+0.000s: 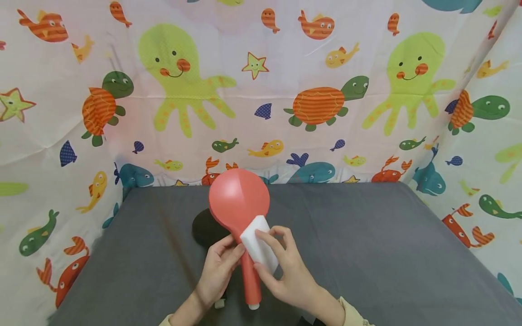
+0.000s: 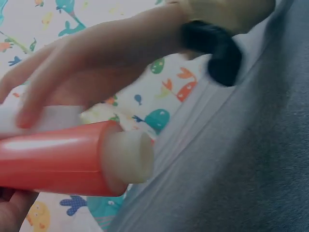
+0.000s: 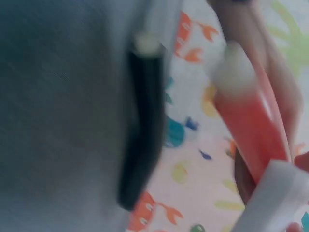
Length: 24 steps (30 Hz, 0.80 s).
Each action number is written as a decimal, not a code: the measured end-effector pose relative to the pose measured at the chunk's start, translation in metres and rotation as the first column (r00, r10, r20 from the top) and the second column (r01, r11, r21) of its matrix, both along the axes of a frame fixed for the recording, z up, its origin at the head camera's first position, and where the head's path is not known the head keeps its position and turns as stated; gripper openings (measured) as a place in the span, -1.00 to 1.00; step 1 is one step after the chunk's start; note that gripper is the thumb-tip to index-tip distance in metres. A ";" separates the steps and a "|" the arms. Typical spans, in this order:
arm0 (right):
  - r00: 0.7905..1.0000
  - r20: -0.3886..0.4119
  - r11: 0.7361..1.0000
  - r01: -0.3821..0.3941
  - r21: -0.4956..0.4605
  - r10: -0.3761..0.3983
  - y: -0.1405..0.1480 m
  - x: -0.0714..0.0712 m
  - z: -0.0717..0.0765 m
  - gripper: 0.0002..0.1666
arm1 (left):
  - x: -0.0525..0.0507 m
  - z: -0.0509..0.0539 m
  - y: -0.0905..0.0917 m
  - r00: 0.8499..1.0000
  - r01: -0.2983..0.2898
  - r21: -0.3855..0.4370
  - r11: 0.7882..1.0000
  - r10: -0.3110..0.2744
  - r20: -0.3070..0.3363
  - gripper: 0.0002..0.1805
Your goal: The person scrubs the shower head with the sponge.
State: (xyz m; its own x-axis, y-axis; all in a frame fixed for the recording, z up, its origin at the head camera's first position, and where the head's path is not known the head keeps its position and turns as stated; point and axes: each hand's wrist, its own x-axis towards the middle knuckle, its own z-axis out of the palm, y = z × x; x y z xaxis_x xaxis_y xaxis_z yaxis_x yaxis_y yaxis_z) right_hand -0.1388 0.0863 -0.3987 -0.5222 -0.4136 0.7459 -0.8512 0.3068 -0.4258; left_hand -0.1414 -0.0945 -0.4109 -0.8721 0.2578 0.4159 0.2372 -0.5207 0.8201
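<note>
A red paddle (image 1: 238,194) with a round head and a white-tipped handle is held up over the grey surface. My left hand (image 1: 218,271) grips it where the head narrows into the handle. In my right hand (image 1: 291,271) is a white sponge-like block (image 1: 261,244), pinched between thumb and fingers and laid against the handle's upper part. The left wrist view shows the handle's pale end cap (image 2: 130,157) close up. Behind the left hand lies a black paddle (image 1: 208,228), partly hidden; its black handle (image 3: 145,96) shows in the right wrist view.
A grey cloth-covered table (image 1: 367,253) spreads under the hands. White curtain walls (image 1: 253,108) printed with sea animals enclose it at the back and both sides.
</note>
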 end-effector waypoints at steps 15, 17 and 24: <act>0.985 0.173 0.987 0.043 -0.156 -0.016 0.005 0.002 -0.005 -0.23 | 0.004 0.002 0.004 0.998 -0.034 -0.091 0.995 0.029 -0.055 -0.65; 0.975 0.222 0.977 0.056 -0.205 -0.009 0.005 -0.003 -0.001 -0.20 | 0.004 0.002 0.004 0.997 -0.035 -0.107 0.994 0.027 -0.073 -0.65; 0.976 0.197 0.992 -0.074 -0.099 0.093 0.002 0.011 -0.012 -0.28 | 0.000 0.006 -0.009 0.996 -0.081 -0.071 0.994 0.078 -0.051 -0.65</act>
